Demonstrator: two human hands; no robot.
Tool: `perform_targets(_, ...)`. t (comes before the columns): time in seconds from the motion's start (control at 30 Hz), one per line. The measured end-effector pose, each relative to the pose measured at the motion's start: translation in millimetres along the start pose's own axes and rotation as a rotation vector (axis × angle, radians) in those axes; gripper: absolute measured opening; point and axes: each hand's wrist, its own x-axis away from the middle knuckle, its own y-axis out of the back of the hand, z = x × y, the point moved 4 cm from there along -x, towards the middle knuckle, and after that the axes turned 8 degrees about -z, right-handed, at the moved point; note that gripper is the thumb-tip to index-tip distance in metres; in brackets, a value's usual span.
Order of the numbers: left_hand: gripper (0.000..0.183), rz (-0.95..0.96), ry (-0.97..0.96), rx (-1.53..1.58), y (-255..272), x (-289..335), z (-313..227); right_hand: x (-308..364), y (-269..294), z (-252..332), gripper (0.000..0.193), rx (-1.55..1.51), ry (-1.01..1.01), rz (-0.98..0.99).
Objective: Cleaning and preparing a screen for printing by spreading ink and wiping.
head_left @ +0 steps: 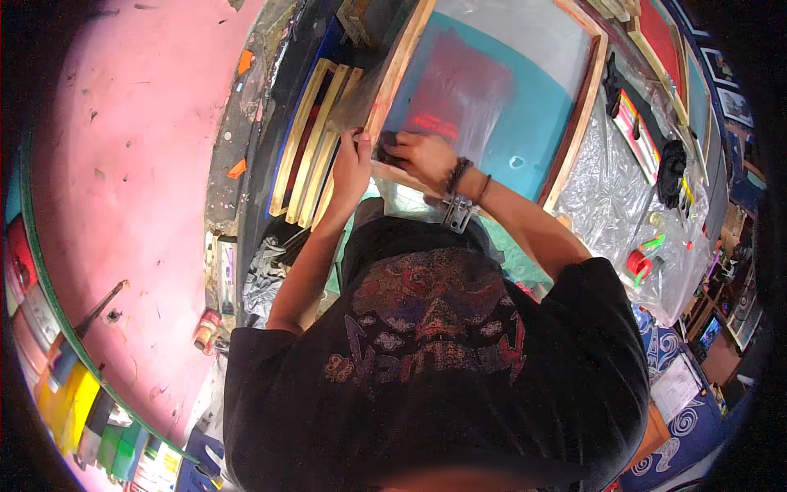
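Observation:
A wooden-framed printing screen (pixel 525 123) with teal mesh lies tilted in front of me, a dark red stain and a bright red patch on its mesh. My left hand (pixel 352 168) is closed on the screen's near left corner, thumb up along the wood. Just inside that corner, my right hand (pixel 422 160) has its fingers curled down against the mesh and near rail. Something dark shows by its fingertips; I cannot make out what it is. Below the right wrist, a metal hinge clamp (pixel 459 215) sits at the near rail.
Several wooden frames (pixel 311 148) stand stacked to the left, beside a long pink table (pixel 147 205). On the right, crumpled clear plastic (pixel 598 197) covers a surface holding a red tape roll (pixel 639 264) and a black cloth (pixel 672 172). More screens (pixel 660 49) lean at the far right.

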Motion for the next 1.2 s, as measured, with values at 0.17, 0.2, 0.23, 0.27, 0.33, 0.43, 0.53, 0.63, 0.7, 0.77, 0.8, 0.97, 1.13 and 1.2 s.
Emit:
perform_targets(0.17, 0.049, 0.017, 0.033, -0.018, -3.9, -1.7, -1.1, -49.9, 47.2, -91.9, 0.027, 0.392, -0.136, -0.026)
perform_targets(0.2, 0.049, 0.012, 0.038, -0.023, -1.4, -0.9, 0.4, -69.5, 70.2, -105.7, 0.023, 0.463, -0.206, -0.057)
perform_targets(0.23, 0.049, 0.032, 0.024, 0.002, -3.6, -2.0, -5.5, -78.3, 90.8, -138.9, 0.024, 0.512, -0.248, -0.122)
perform_targets(0.27, 0.048, 0.043, 0.02, 0.025, -3.7, -1.1, -6.8, -87.4, 106.1, -159.1, 0.024, 0.528, -0.315, -0.186)
perform_targets(0.33, 0.048, 0.036, 0.035, 0.019, -2.2, -0.7, -2.9, -100.6, 115.8, -168.8, 0.024, 0.569, -0.349, -0.224)
perform_targets(0.43, 0.048, 0.019, 0.027, 0.01, -3.3, -1.1, 3.3, -88.0, 91.0, -155.9, 0.023, 0.535, -0.248, -0.196)
perform_targets(0.53, 0.048, -0.019, 0.036, 0.005, 1.6, 1.4, 10.3, -38.0, 28.2, -65.9, 0.028, 0.287, -0.093, -0.043)
perform_targets(0.63, 0.047, -0.02, 0.017, 0.01, 0.4, 1.5, 2.1, 5.9, 8.9, -10.2, 0.04, 0.139, 0.071, 0.037)
perform_targets(0.7, 0.047, -0.034, -0.002, 0.001, 3.4, 1.5, -0.5, -10.1, 16.7, -24.8, 0.032, 0.222, 0.089, 0.032)
perform_targets(0.77, 0.048, -0.005, 0.049, 0.011, 2.7, 1.3, -5.5, -43.2, 39.1, -67.1, 0.025, 0.362, -0.073, 0.005)
perform_targets(0.8, 0.048, 0.006, 0.036, 0.01, 0.2, 0.1, -6.6, -60.9, 55.3, -90.3, 0.026, 0.429, -0.154, -0.041)
perform_targets(0.97, 0.047, 0.017, 0.03, 0.046, -0.8, 0.7, -9.9, -112.1, 101.6, -167.2, 0.03, 0.555, -0.53, -0.341)
perform_targets(1.13, 0.047, 0.003, 0.084, 0.016, 1.8, 2.6, -2.8, -48.8, 105.3, -165.6, 0.034, 0.494, -0.782, -0.444)
perform_targets(1.2, 0.047, 0.011, 0.073, 0.034, 2.3, 1.7, -4.3, 4.1, 120.9, -164.4, 0.036, 0.498, -0.946, -0.477)
